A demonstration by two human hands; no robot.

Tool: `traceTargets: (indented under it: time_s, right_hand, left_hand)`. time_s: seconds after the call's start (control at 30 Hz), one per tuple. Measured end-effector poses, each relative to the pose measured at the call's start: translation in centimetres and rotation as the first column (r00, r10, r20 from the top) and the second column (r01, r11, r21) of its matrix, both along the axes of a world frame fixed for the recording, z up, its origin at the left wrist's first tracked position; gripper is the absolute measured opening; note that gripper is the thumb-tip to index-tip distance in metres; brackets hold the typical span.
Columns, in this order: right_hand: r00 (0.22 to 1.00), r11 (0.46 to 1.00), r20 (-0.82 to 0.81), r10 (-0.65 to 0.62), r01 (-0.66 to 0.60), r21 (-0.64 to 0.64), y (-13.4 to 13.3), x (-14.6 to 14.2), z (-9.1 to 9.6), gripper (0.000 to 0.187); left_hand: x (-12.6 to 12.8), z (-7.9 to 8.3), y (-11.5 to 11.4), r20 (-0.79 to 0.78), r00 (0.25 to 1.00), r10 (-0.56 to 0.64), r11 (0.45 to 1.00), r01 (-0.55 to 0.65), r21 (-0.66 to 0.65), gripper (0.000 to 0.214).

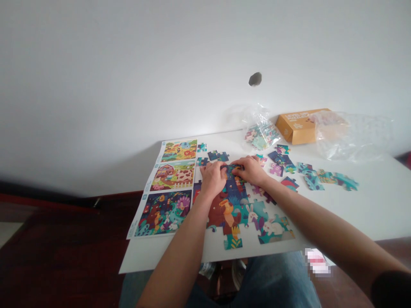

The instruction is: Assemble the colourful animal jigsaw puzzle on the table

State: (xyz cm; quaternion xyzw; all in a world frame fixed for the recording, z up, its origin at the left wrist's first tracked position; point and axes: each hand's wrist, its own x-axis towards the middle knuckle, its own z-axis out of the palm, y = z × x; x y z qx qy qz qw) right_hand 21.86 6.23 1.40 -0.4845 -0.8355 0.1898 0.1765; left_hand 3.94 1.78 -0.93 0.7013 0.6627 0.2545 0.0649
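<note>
A partly joined jigsaw puzzle [229,209] with a bear and white rabbits lies on the white table in front of me. At its upper edge, my left hand [212,176] has its fingers curled and closed on a dark blue puzzle piece [229,170]. From the other side my right hand [249,169] grips the same piece, fingertips pressed down on it. Just beyond my left hand are a few loose dark pieces [218,155]. More loose pieces [281,158] lie past my right hand. My fingers cover part of the held piece.
Left of the puzzle lies a picture sheet [173,176] with three printed scenes. A clear bag of pieces [260,133], a yellow box [298,128] and crumpled clear plastic [356,134] stand along the wall. Several joined strips [327,176] lie to the right on the table [353,214].
</note>
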Motion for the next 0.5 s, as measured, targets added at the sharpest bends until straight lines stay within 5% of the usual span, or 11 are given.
traceTargets:
  time_s: [0.5]
  right_hand:
    - [0.995,0.999,-0.083,-0.053,0.053,-0.004,0.07,0.3,-0.61,0.023]
  left_hand:
    - [0.17,0.17,-0.21,0.007,1.0,0.03,0.999,-0.03,-0.019,0.018]
